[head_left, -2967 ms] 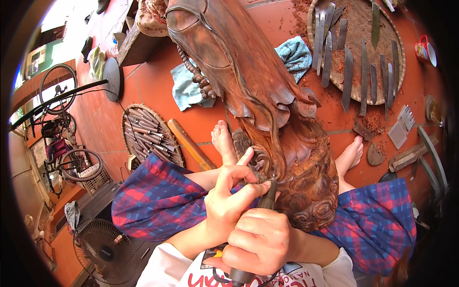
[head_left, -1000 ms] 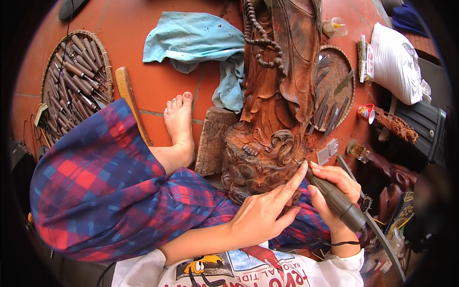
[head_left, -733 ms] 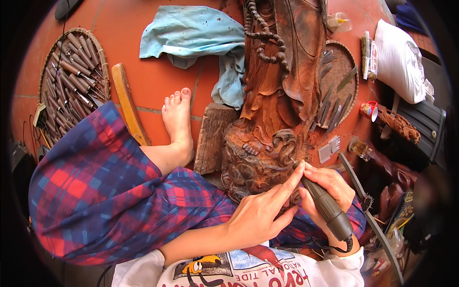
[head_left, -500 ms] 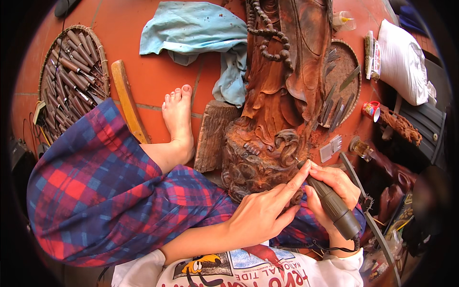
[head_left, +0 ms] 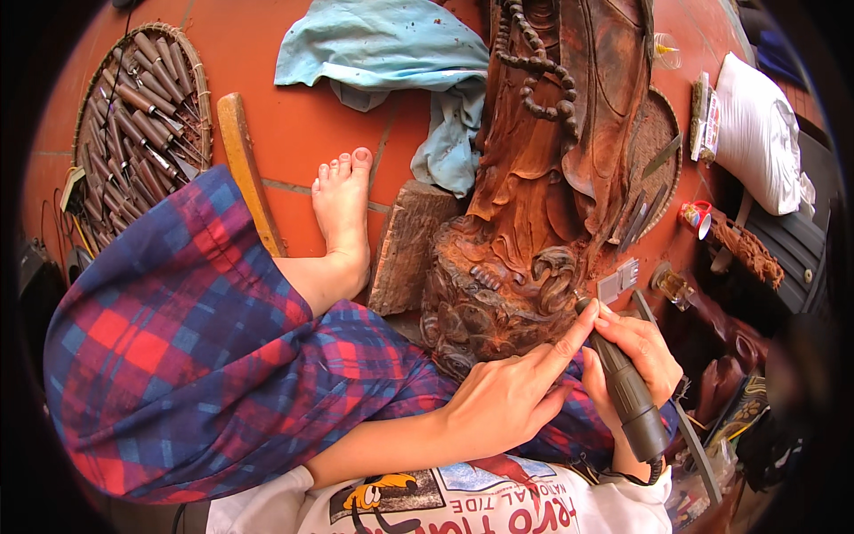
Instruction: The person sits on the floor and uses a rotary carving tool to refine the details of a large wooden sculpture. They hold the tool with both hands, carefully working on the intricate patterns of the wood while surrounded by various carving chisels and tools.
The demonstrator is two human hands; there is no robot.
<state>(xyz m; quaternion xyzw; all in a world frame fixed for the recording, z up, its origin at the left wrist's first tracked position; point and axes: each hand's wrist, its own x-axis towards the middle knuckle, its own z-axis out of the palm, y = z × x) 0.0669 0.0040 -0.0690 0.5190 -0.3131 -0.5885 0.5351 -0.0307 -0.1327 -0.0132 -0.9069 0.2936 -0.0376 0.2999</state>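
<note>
Probably light, stiff handpiece (head_left: 630, 392) is gripped by right hand (head_left: 647, 351), barrel best held; eleven-o'clock nose (head_left: 584, 306) is touched by uncurled left hand (head_left: 509, 390).

Way up and left of the fingers (head_left: 569, 342) there's a woven basket (head_left: 204, 92) crammed with wooden-handled tools (head_left: 142, 125), plus a curved wooden bar (head_left: 245, 169) lying near it on the orange tile floor (head_left: 285, 153). A light blue cloth (head_left: 382, 49) sits crumpled well ahead of the fingers, a bit left. Off to their right, going further out, you've got a little glass jar (head_left: 672, 287), a red mug (head_left: 695, 219), then a puffy white sack (head_left: 756, 133).
</note>
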